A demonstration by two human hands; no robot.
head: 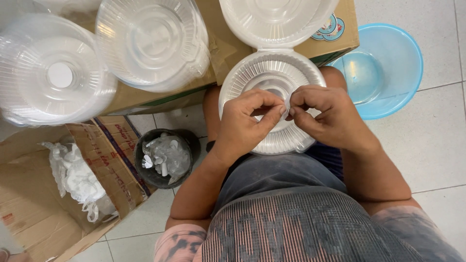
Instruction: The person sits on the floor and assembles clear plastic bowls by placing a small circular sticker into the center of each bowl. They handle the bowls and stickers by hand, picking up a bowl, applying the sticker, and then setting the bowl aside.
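Clear plastic fills this view. Both hands meet over an open clamshell container (272,77) resting on the person's lap: the left hand (247,121) and right hand (325,116) each pinch thumb against forefinger on a small white piece (287,106), too small to tell what it is, held just above the centre of the ribbed tray. The hinged lid (274,19) lies folded back, away from the body, onto a cardboard box (340,29).

As for progress, this container looks mid-way: it is open, and the small piece is not yet set down. Stacks of similar clear containers (53,73) (150,41) lie to the left on cardboard; whether they are finished or waiting cannot be told.

Below them stands a dark bucket (165,157) holding small white bits, and beside it an open carton (43,194) with a bag of white pieces (77,177). A pale blue basin (388,68) sits to the right. No desk is used; the person sits low over a floor (437,145) of light tiles.
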